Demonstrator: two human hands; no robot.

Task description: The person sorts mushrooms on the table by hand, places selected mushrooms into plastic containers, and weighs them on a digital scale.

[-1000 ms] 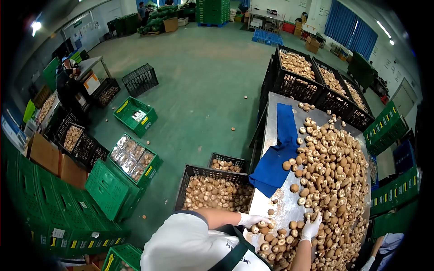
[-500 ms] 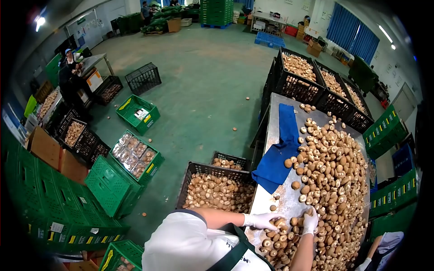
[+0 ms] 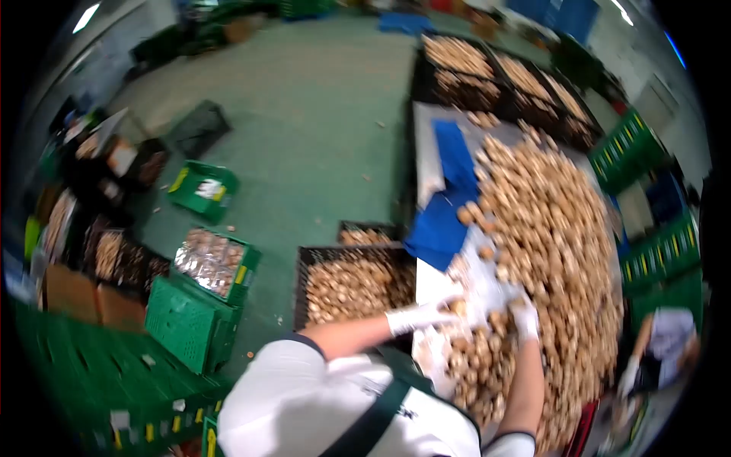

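Note:
A large heap of brown-capped mushrooms (image 3: 556, 251) covers much of the metal table (image 3: 476, 278). My left hand (image 3: 423, 315), in a white glove, is over the table's near left edge, with a mushroom (image 3: 458, 307) between thumb and fingers. To its right, at the heap's edge, my gloved right hand (image 3: 524, 317) has its fingers curled around what looks like another mushroom; blur hides the exact grip. Loose mushrooms lie below and between both hands. A blue cloth (image 3: 444, 228) is spread along the table's left side, beyond my hands.
A black crate (image 3: 302, 286) of mushrooms stands left of the table. More full black crates (image 3: 457, 87) line its far end. Green crates (image 3: 179, 324) stand on the floor at left; others are stacked at right. Another person's gloved hand (image 3: 629, 377) shows at lower right.
The view has shifted and is blurred. Both hands have moved away from me, up the table. My left hand has come off the near mushrooms and is farther from my right.

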